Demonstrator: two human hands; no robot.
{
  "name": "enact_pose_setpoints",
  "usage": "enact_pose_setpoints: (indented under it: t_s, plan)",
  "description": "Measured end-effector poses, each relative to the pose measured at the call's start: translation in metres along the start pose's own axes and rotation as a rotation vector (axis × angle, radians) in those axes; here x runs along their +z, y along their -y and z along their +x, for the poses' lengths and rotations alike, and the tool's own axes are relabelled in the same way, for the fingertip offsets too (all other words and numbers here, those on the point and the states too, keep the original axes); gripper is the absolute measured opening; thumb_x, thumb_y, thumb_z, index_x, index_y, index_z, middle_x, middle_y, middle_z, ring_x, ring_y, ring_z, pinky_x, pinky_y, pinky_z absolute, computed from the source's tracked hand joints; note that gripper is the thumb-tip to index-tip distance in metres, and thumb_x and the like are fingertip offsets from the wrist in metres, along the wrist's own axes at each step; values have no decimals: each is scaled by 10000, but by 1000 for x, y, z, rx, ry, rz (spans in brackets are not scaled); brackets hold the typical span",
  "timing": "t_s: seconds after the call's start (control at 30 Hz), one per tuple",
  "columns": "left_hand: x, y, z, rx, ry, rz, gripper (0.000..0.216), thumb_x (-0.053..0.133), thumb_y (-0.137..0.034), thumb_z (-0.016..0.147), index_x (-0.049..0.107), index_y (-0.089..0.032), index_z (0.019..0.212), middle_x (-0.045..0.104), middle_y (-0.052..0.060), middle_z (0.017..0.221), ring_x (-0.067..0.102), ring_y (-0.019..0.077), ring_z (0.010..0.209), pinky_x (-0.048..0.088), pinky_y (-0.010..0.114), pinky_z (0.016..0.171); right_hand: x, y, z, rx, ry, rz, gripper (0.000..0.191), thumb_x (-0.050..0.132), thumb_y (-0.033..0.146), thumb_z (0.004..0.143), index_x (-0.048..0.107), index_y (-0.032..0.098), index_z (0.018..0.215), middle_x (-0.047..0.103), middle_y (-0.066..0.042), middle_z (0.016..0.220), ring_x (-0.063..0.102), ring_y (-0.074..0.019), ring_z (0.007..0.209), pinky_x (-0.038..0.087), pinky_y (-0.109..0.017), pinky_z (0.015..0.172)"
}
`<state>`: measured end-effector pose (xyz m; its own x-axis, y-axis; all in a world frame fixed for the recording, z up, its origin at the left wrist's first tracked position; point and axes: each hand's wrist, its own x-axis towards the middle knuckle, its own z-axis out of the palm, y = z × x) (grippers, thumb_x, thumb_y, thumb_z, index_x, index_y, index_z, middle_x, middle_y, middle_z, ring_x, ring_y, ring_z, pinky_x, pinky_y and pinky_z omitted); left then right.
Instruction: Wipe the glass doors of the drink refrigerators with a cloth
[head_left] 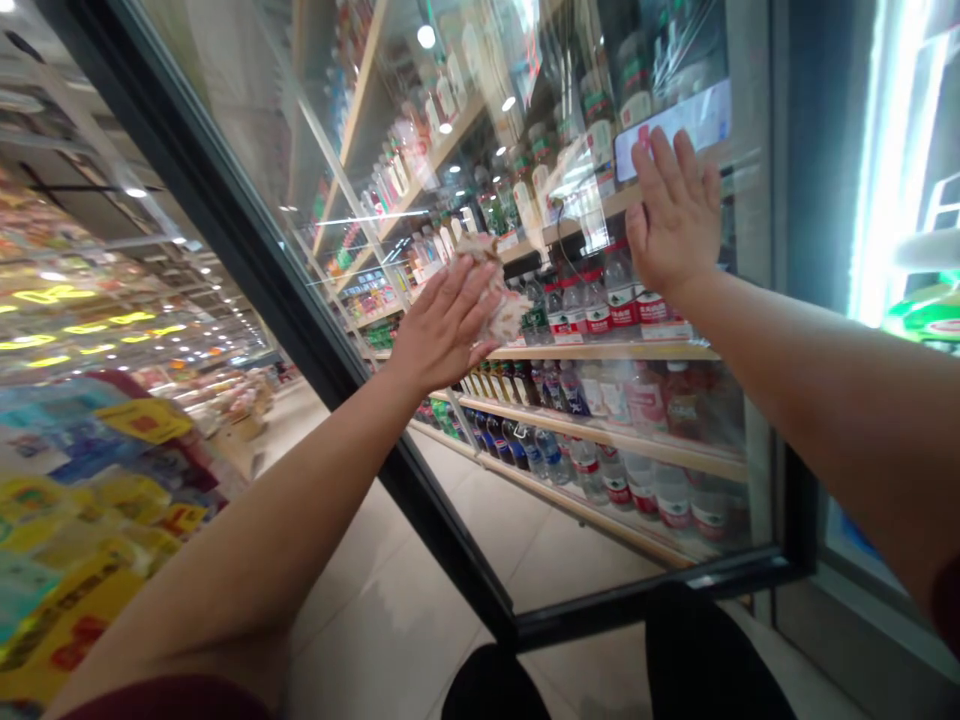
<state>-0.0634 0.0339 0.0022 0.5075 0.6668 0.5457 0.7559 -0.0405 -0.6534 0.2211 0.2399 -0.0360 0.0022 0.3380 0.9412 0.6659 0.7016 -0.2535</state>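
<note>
A glass door (pixel 540 430) in a black frame stands swung open in front of me. With my left hand (pixel 446 325), I press a crumpled, pale, brown-stained cloth (pixel 506 305) against the glass, its fingers lying over the cloth's near side. My right hand (pixel 679 215) rests against the glass farther right, its palm flat and fingers stretched, holding nothing. Beside its fingertips shows a pale, bright rectangle with a dark edge (pixel 709 115); I cannot tell whether it is a sign or a reflection.
Through the glass appear shelves (pixel 600 430) of bottled drinks. At right is a lit cooler interior (pixel 892 150). Yellow and blue packaged goods (pixel 82 510) are stacked at left. Tiled floor (pixel 360 600) and my dark-clothed knees (pixel 712 650) show below.
</note>
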Motion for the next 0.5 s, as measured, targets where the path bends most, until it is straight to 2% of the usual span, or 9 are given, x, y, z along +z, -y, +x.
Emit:
enact_pose_setpoints:
  t_s: [0.07, 0.17, 0.2, 0.27, 0.33, 0.37, 0.43, 0.5]
  plan:
    - [-1, -4, 12, -153, -85, -15, 613, 468, -520, 1035, 447, -242, 1581, 240, 69, 1761, 117, 254, 1690, 140, 511, 1426, 0, 0, 0, -1, -1, -31, 718, 161, 460, 1037, 203, 305, 1737, 84, 103, 1771, 9, -124, 1675, 82, -524, 1385]
    - [2, -21, 27, -383, -188, -23, 651, 459, -467, 1042, 362, -241, 1645, 166, 112, 1775, 81, 338, 1687, 127, 617, 1388, 0, 0, 0, -30, -13, -50, 710, 162, 450, 1049, 210, 290, 1739, 87, 91, 1773, 37, -147, 1677, 102, -517, 1383]
    - [3, -28, 32, -388, -171, -29, 687, 485, -487, 1032, 340, -249, 1660, 160, 120, 1775, 85, 371, 1681, 134, 651, 1369, 0, 1, 0, -36, -24, -61, 702, 159, 439, 1056, 214, 285, 1739, 94, 87, 1774, 48, -151, 1677, 108, -511, 1383]
    - [4, -39, 41, -301, -79, -55, 750, 516, -552, 1013, 315, -264, 1676, 183, 112, 1771, 132, 384, 1671, 160, 661, 1357, -1, 3, 0, -33, -42, -89, 689, 156, 416, 1070, 217, 273, 1741, 113, 80, 1774, 69, -156, 1676, 127, -502, 1382]
    - [-1, -41, 50, -199, -6, -77, 769, 476, -581, 1018, 275, -270, 1692, 177, 72, 1777, 140, 332, 1678, 157, 618, 1384, -2, 4, -1, -23, -43, -107, 684, 155, 405, 1079, 212, 256, 1744, 124, 71, 1775, 87, -162, 1675, 150, -508, 1379]
    - [-6, -38, 55, -197, -10, -75, 761, 444, -570, 1027, 247, -276, 1701, 144, 41, 1785, 106, 297, 1688, 134, 592, 1404, -2, 4, -1, -22, -35, -111, 684, 155, 410, 1081, 206, 255, 1745, 120, 70, 1775, 87, -163, 1675, 158, -514, 1377]
    - [-16, -29, 64, -333, -92, -53, 740, 388, -518, 1044, 203, -267, 1715, 61, -5, 1794, 3, 261, 1698, 57, 558, 1433, -1, 3, -1, -22, -30, -120, 689, 149, 419, 1078, 192, 263, 1748, 103, 79, 1773, 77, -160, 1676, 163, -517, 1373]
    - [-22, -24, 70, -514, -187, -41, 732, 341, -471, 1054, 172, -228, 1723, 21, -9, 1795, -52, 267, 1697, -8, 543, 1442, 1, 0, 0, -32, -45, -140, 695, 146, 413, 1072, 189, 265, 1749, 93, 93, 1770, 74, -157, 1676, 157, -500, 1373]
